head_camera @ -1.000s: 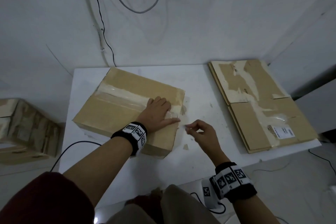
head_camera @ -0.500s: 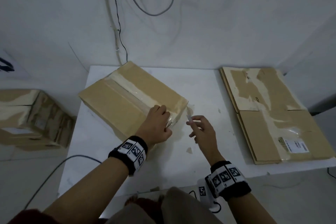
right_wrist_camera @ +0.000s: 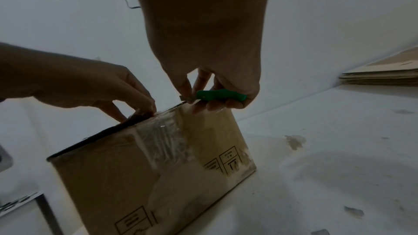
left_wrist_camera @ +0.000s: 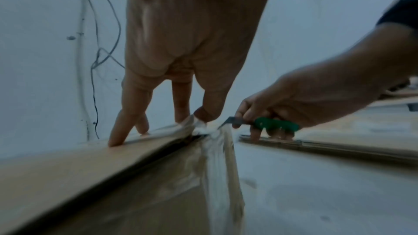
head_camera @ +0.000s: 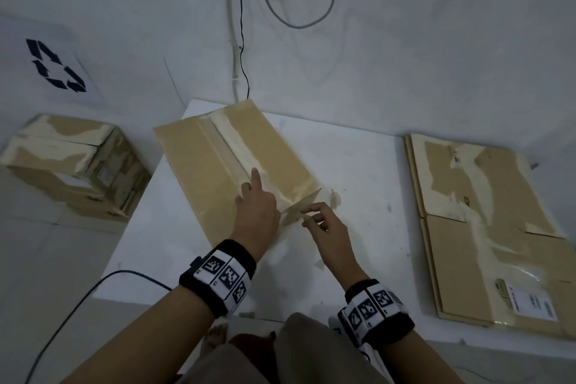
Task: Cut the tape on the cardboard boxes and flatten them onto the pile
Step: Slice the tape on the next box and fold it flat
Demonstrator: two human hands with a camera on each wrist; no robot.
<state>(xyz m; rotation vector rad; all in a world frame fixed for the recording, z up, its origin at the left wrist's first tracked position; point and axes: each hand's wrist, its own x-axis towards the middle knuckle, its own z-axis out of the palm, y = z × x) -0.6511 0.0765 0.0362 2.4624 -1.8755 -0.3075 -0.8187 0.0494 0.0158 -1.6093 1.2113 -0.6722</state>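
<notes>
A white table [head_camera: 358,171] stands against a pale wall [head_camera: 405,40] hung with loose cables [head_camera: 299,22]; on its left part sits the cardboard box [head_camera: 199,171], its top seam covered by clear tape [head_camera: 246,146]. The left hand [head_camera: 257,212] rests on the box top at its near right corner, forefinger straight and pressing the flap, thumb and a finger pinching the torn tape end at the edge; the right hand [head_camera: 327,227], just beside it, is curled round a small green-handled cutter [left_wrist_camera: 267,124], whose blade tip touches the tape at the box corner. To the right on the table lies the pile of flattened boxes [head_camera: 486,227]; on the floor at far left stand two more cardboard boxes [head_camera: 74,162], below a recycling symbol [head_camera: 54,65] on the wall.
</notes>
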